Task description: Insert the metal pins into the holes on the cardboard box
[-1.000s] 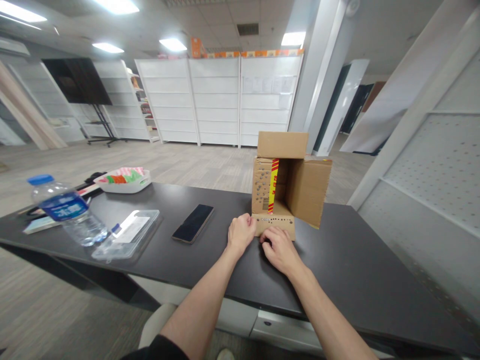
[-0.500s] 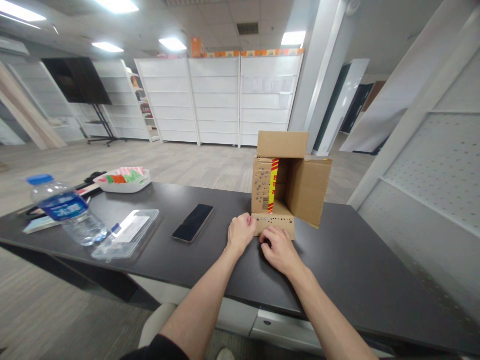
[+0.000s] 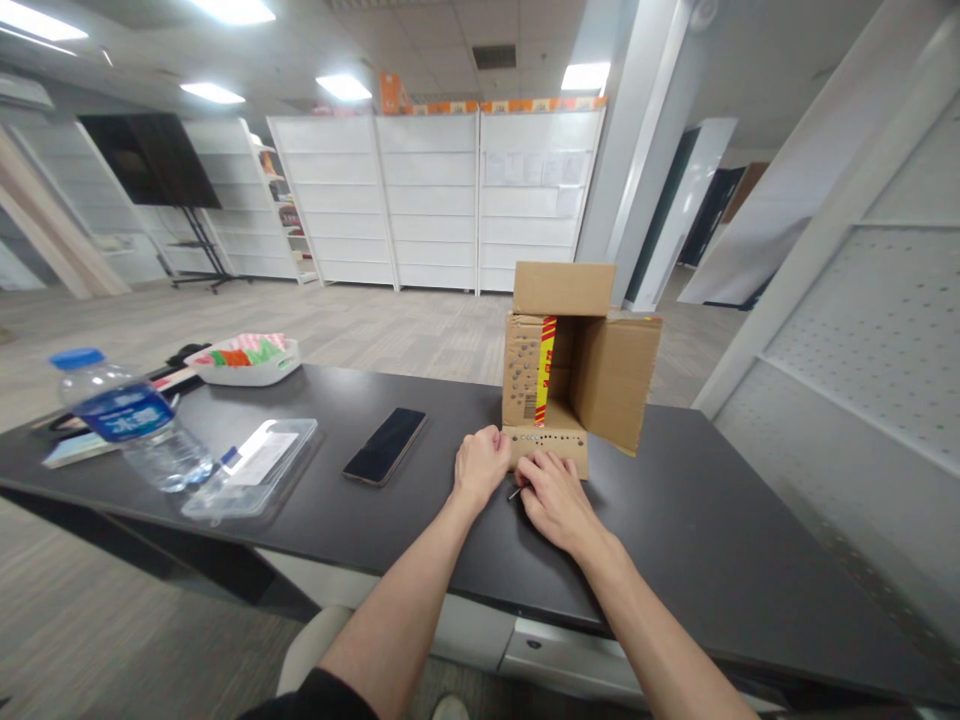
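Observation:
An open cardboard box (image 3: 525,375) stands on the desk with its opening toward me. Its lower flap (image 3: 551,440) hangs down in front and has a row of small holes and shiny metal dots. My left hand (image 3: 480,462) is closed on the left edge of this flap. In front of the flap, my right hand (image 3: 555,495) is closed with curled fingers. A thin, dark metal rod (image 3: 514,494) pokes out at the left of these fingers; its kind cannot be made out. More grey dots mark the box's left flap, beside a yellow and red tape strip (image 3: 546,370).
Left of my hands, a smartphone (image 3: 385,446) lies on the dark desk (image 3: 690,570). Beyond it are a clear plastic case (image 3: 262,470), a water bottle (image 3: 127,415) and a white tray (image 3: 247,372) with colourful packets. A white perforated panel (image 3: 885,340) borders the right side.
My right hand has turned slightly, and the thin metal rod now shows beside its fingers. My left hand and the box stay in place.

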Tool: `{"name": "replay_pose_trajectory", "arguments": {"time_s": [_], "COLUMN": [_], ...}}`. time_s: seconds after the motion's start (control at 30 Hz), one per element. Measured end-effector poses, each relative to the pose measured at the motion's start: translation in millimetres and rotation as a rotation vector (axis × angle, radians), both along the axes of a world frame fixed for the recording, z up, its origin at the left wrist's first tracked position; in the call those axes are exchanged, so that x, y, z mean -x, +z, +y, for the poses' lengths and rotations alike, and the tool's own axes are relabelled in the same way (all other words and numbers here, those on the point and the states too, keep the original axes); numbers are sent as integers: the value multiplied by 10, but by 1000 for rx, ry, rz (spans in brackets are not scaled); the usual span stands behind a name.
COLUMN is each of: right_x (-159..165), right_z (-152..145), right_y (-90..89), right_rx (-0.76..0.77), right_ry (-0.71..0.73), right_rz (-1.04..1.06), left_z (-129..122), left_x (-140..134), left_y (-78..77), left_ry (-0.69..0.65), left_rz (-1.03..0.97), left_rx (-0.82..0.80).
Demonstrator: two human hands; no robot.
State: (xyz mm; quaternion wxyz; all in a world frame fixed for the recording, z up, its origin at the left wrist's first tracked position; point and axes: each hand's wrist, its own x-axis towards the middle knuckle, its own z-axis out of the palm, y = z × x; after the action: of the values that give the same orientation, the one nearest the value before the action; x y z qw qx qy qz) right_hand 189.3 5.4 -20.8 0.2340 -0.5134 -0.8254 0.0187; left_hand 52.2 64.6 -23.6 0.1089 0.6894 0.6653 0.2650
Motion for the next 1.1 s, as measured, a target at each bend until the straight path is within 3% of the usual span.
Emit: {"name": "replay_pose_trajectory", "arguments": {"time_s": [0.37, 0.77, 1.1], "right_x": [4, -57, -83], "right_z": [46, 178, 210], "right_y": [-54, -184, -211], "right_rx": [-69, -154, -155], "right_ry": [-58, -79, -90], "right_rz": [114, 482, 533], "left_z": [-16, -9, 8], "left_x": [-13, -6, -4], "left_y": [32, 12, -15], "left_ry": [5, 2, 2], "left_rz": [-22, -34, -33], "left_rx": [9, 4, -12]}}
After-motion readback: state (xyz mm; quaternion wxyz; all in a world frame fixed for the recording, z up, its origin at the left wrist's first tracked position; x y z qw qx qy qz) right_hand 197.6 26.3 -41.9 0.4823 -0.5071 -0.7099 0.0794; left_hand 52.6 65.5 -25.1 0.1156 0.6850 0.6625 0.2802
